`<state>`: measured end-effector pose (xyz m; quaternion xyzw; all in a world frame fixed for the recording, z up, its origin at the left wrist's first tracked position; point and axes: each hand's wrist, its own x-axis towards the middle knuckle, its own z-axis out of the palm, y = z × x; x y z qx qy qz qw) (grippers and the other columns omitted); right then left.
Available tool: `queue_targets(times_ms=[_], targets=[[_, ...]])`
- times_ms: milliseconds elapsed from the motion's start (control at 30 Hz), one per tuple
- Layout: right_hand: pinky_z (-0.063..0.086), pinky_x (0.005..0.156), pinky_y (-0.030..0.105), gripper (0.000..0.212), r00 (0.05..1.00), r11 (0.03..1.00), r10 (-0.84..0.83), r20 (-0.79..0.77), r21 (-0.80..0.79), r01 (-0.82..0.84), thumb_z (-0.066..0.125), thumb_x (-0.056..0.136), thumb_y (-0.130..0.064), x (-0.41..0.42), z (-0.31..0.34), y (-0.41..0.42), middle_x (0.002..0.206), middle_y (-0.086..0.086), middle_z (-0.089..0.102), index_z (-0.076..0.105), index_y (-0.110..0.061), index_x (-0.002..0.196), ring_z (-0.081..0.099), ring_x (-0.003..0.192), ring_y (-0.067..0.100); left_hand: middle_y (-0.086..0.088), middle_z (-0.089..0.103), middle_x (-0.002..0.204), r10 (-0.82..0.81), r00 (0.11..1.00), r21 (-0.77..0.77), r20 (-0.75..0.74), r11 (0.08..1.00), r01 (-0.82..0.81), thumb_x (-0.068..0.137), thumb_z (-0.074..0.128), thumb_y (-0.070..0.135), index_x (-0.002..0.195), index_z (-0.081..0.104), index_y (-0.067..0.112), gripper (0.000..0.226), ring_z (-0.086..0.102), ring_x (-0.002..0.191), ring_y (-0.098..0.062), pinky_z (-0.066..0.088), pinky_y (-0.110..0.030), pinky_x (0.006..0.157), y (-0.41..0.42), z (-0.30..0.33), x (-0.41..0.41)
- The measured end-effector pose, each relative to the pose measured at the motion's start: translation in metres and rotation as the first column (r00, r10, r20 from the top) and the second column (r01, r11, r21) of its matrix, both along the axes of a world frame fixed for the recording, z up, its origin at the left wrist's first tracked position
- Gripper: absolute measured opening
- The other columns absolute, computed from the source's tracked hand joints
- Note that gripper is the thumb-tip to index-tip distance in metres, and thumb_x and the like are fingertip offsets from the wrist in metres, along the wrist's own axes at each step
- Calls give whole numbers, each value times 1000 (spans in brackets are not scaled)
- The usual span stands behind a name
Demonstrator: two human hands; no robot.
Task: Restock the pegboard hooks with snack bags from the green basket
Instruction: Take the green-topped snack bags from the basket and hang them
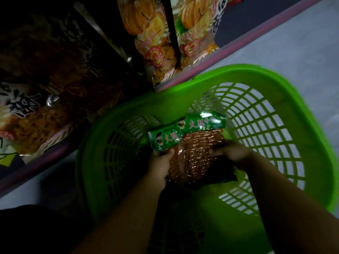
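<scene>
Snack bags (194, 143), two counted by their green header strips with red characters, were held together over the middle of the green basket (286, 85). The left hand (161, 162) gripped the left edge of the pair, thumb lying on the clear film just below the nearer header. The right hand (233, 153) held the right edge, its fingers curled over the film; the fingertips were in shadow and hard to separate from the packaging. Reddish-brown contents showed through the clear film. A dark shape below the right hand, at the bags' lower right corner, could not be identified. Whether a third bag lay behind the two could not be determined. The basket's near wall and floor were hidden by both forearms and by deep shadow, so any further contents could not be counted. The basket stood on a pale floor (302, 43), just beside a low shelf edge (201, 65) of pinkish colour. On that shelf stood two large bags printed with pumpkins (146, 24), both cut off at the top. To the left lay more large dark-printed bags (45, 110), too dim to count.
</scene>
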<state>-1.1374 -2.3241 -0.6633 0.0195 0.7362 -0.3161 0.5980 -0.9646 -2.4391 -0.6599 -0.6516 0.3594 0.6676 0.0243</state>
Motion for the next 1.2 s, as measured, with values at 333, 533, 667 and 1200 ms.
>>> queue_targets(times_ms=[333, 533, 667, 1200], targets=[[59, 64, 34, 19, 926, 914, -368, -83, -217, 344, 63, 82, 1, 45, 228, 20, 82, 11, 73, 66, -8, 99, 70, 68, 23, 6, 69, 84, 131, 981, -188, -142, 970, -156, 84, 67, 28, 75, 63, 31, 10, 66, 86, -22, 54, -40, 74, -1, 224, 43], [56, 56, 30, 14, 872, 819, -489, -22, -356, 450, 59, 87, -7, 84, 443, 20, 82, 8, 74, 67, -18, 88, 70, 68, 21, 3, 71, 71, 106, 967, -384, -234, 903, -192, 83, 69, 21, 65, 69, 26, 18, 66, 71, -19, 53, -35, 70, -21, 436, 72], [55, 53, 27, 15, 868, 762, -494, 56, -454, 463, 57, 86, -6, 103, 584, -4, 80, 6, 73, 66, -17, 89, 68, 64, 18, 9, 73, 70, 63, 938, -504, -341, 830, -239, 85, 67, 23, 69, 71, 31, 18, 68, 65, -6, 53, -23, 58, -44, 588, 96], [49, 67, 32, 18, 945, 352, -305, -113, -936, 1, 70, 76, -31, 189, 918, -193, 70, 6, 69, 68, -16, 67, 63, 66, 20, -10, 67, 75, 102, 682, -634, -724, 292, -716, 71, 76, 39, 70, 65, 14, 27, 65, 76, -29, 52, -64, 78, -168, 932, 215]])
